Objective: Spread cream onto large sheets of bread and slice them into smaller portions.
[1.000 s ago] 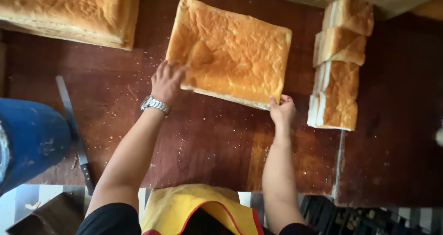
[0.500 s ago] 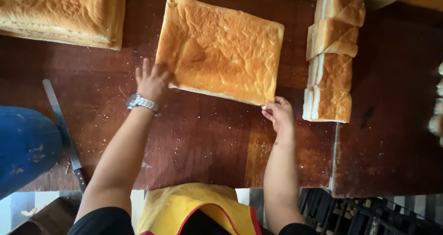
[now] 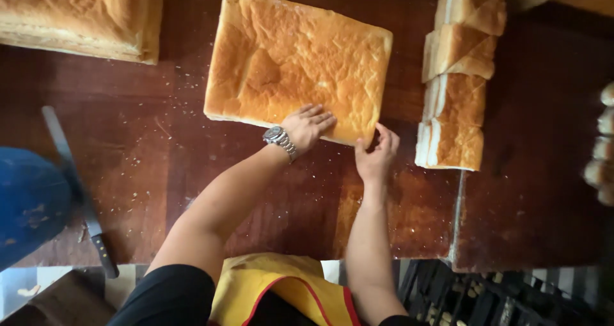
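A large flat slab of golden-crusted bread (image 3: 294, 57) lies on the dark wooden table (image 3: 160, 166) in the middle of the head view. My left hand (image 3: 310, 124), with a metal watch on its wrist, rests palm down on the slab's near edge, fingers spread. My right hand (image 3: 377, 153) is just to its right and grips the slab's near right corner with its fingertips. Both arms reach forward from my yellow apron (image 3: 275, 287).
Another big slab of bread (image 3: 77, 15) lies at the far left. A row of cut bread blocks (image 3: 457, 76) stands at the right. A long knife (image 3: 77, 185) lies at the left beside a blue container (image 3: 29, 201). Black crates (image 3: 505, 294) sit below the table's edge.
My left hand has slid right along the slab's near edge, from its left corner to beside my right hand. The right hand stays at the near right corner.
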